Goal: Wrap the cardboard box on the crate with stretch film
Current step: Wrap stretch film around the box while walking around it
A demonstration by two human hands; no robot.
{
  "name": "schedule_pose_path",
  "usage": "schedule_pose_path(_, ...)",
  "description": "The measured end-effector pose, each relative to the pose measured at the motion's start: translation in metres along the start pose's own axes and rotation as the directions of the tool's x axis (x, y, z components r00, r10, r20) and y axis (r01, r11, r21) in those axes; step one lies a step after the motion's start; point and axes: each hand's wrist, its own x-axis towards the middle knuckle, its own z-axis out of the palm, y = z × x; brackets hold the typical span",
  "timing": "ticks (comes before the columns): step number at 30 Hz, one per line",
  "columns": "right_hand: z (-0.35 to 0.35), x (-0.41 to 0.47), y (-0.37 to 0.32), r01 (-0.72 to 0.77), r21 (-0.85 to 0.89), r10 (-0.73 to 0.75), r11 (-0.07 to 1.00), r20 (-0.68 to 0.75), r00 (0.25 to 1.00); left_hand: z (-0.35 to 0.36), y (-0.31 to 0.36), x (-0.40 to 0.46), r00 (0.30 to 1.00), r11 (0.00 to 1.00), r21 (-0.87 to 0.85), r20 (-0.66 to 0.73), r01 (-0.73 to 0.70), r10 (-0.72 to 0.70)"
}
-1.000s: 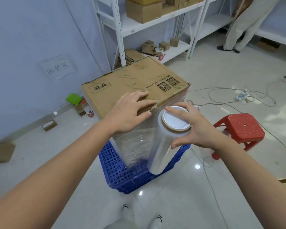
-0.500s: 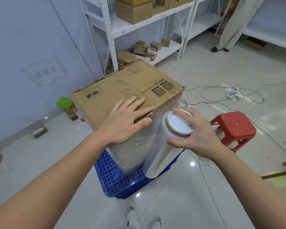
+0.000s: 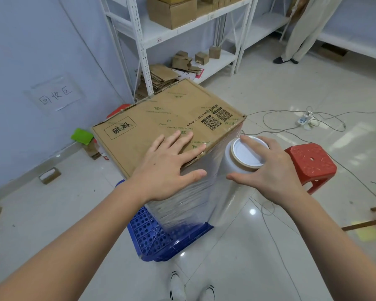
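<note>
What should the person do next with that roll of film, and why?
Probably carry the roll on round the box's right corner. The left hand presses flat on the box, steadying it; the right hand holds the roll's top, and film already covers the near side.

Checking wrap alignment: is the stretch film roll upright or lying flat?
Roughly upright, leaning slightly: the clear stretch film roll shows its white end cap on top beside the brown cardboard box, gripped by the right hand.

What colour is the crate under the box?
Blue, with a perforated surface; the crate shows best in the head view.
</note>
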Motion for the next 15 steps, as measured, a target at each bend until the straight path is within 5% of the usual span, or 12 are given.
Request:
schedule_pose_path(9, -0.007, 0.007, -0.007, -0.025, -0.201, 0.053, 0.979, 0.132, 0.99, 0.001, 0.0, 0.001, 1.0, 1.0, -0.002, -0.014, -0.008, 0.008)
schedule_pose_path(15, -0.028, 0.008, 0.003, 0.209, -0.261, -0.107, 0.943, 0.356, 0.928, 0.001, 0.0, 0.003, 0.999, 0.999, -0.033, -0.037, -0.012, 0.011)
